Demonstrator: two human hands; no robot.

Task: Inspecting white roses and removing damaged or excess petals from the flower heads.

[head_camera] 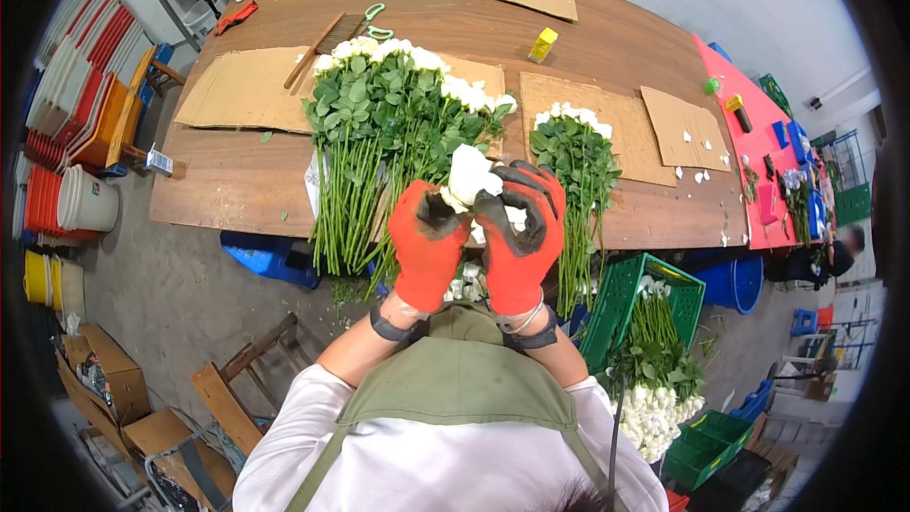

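In front of my chest, a white rose [469, 174] is held up between my two gloved hands. My left hand [428, 249], in a red glove with a dirty black palm, grips it just below the bloom; its stem is hidden. The fingertips of my right hand [522, 235], gloved alike, touch the right side of the bloom. Loose white petals [516, 217] show inside the curl of the right hand. Beyond my left hand lies a wide pile of white roses [398, 107] with long green stems. A smaller bunch of white roses [574, 149] lies just past my right hand.
On the wooden table [441, 14] are cardboard sheets [242, 89], a brush [323, 43], green-handled scissors [379, 32] and a yellow box [543, 45]. A green crate [611, 313] with more white roses [654, 412] stands at my right. A wooden chair [245, 363] is at left. Another person [832, 256] is far right.
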